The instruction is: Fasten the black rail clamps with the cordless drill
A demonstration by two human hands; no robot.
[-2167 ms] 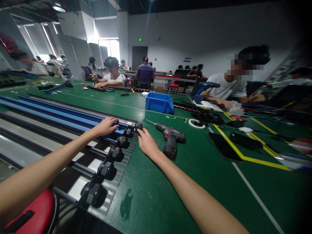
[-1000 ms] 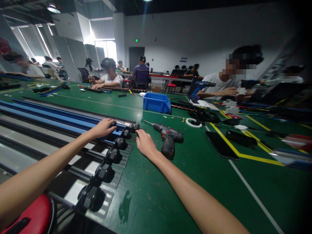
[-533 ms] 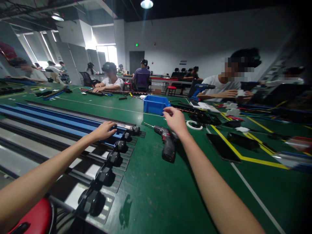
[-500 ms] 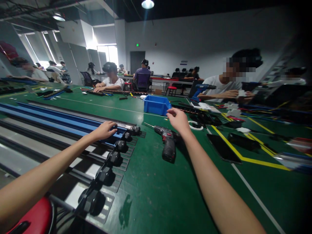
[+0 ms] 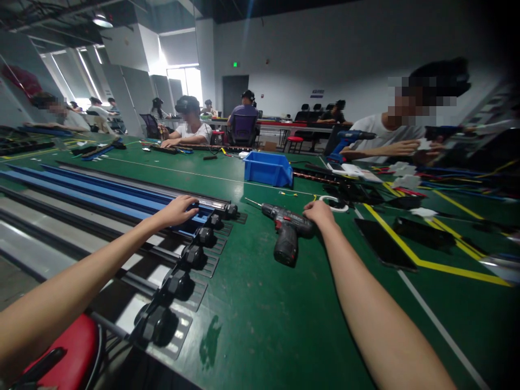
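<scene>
My left hand (image 5: pixel 179 211) lies over the end of a blue rail (image 5: pixel 142 212), its fingers stretched out and a little apart. The rail is in a row of long blue, grey and black rails with black knob-like end fittings (image 5: pixel 206 235). A black and red cordless drill (image 5: pixel 286 233) lies on its side on the green table, its thin bit pointing left. Close against the drill's rear end is my right hand (image 5: pixel 322 212), fingers curled together. Whatever these fingers hold, if anything, is hidden.
A blue bin (image 5: pixel 268 169) stands beyond the drill. A white ring (image 5: pixel 333 203), a dark flat panel (image 5: pixel 384 244) and loose cables lie to the right. A co-worker (image 5: pixel 390 141) sits at the far right, near a blue drill (image 5: pixel 345 143). A red stool (image 5: pixel 69 355) is at lower left.
My right hand has moved back from near the blue bin to the rear end of the drill, and its fingers have curled in. My left hand stays on the rail. The view has shifted slightly.
</scene>
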